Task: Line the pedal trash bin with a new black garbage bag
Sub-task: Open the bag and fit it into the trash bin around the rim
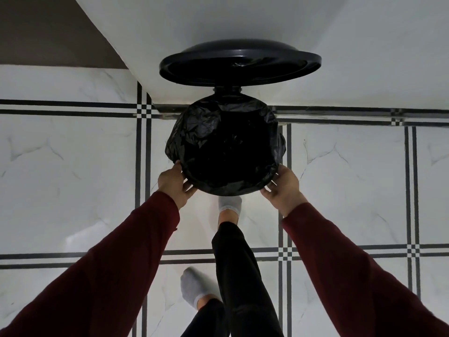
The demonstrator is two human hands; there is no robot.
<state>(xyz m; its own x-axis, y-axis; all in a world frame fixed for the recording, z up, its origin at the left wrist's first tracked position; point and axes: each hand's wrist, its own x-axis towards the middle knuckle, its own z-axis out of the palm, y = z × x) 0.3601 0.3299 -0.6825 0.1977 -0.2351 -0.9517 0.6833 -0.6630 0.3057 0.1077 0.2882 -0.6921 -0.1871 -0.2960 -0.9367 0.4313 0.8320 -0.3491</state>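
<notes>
The round pedal trash bin stands on the floor against the white wall, its black lid (240, 63) tipped up and open. A crinkled black garbage bag (206, 125) is spread over the bin's mouth and folded down around the rim, hiding the bin's body. My left hand (173, 184) grips the bag's edge at the near left of the rim. My right hand (283, 186) grips the bag's edge at the near right. A socked foot (229, 205) sits at the bin's base, where the pedal itself is hidden.
White marble-look floor tiles (73, 166) with black stripe borders surround the bin. A white wall (243, 15) rises right behind it, with a dark patch at the top left. My other socked foot (194, 288) stands further back on the floor.
</notes>
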